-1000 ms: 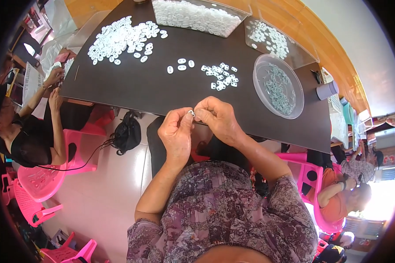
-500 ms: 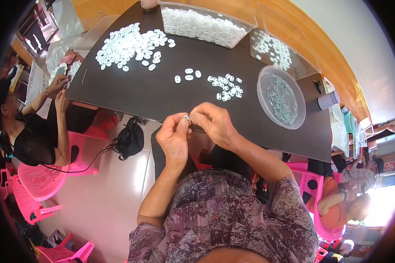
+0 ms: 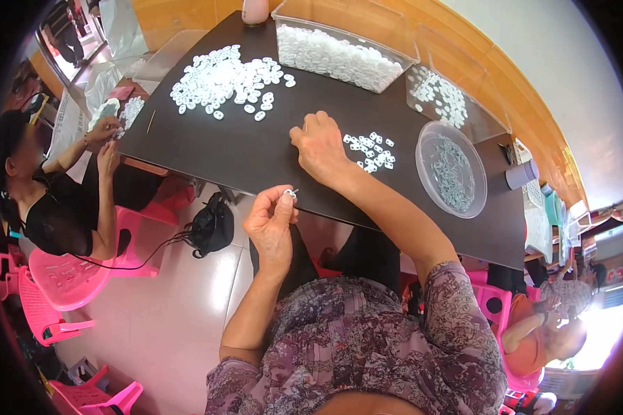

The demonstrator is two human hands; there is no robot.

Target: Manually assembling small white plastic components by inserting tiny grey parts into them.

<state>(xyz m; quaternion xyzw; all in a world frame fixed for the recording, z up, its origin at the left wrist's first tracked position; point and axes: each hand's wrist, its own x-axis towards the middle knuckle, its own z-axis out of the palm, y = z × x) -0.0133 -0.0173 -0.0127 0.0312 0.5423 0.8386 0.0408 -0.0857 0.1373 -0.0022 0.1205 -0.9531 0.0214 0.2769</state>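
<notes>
My left hand (image 3: 271,220) is just off the table's near edge, thumb and forefinger pinching a small white plastic piece (image 3: 290,194). A thin dark pin seems to stick out of it. Over the middle of the table, my right hand (image 3: 320,146) rests with bent fingers pointing down; it covers the place where a few white ovals lay. Whatever its fingertips hold, if anything, is hidden. Right of it lies a small group of white pieces with dark openings (image 3: 370,152). Farther right, a round clear tub (image 3: 422,173) contains many grey-green pins (image 3: 451,180).
A large pile of white ovals (image 3: 221,79) covers the dark table's (image 3: 208,149) far left. Behind stands a clear bin (image 3: 339,77) full of white pieces, beside a clear tray (image 3: 488,131) with more. A purple cup (image 3: 521,175) is at right. Another person (image 3: 62,200) works at left.
My right hand has left my left hand and moved forward over the white ovals on the table. The left hand still pinches the small piece. The whole view has shifted slightly.
</notes>
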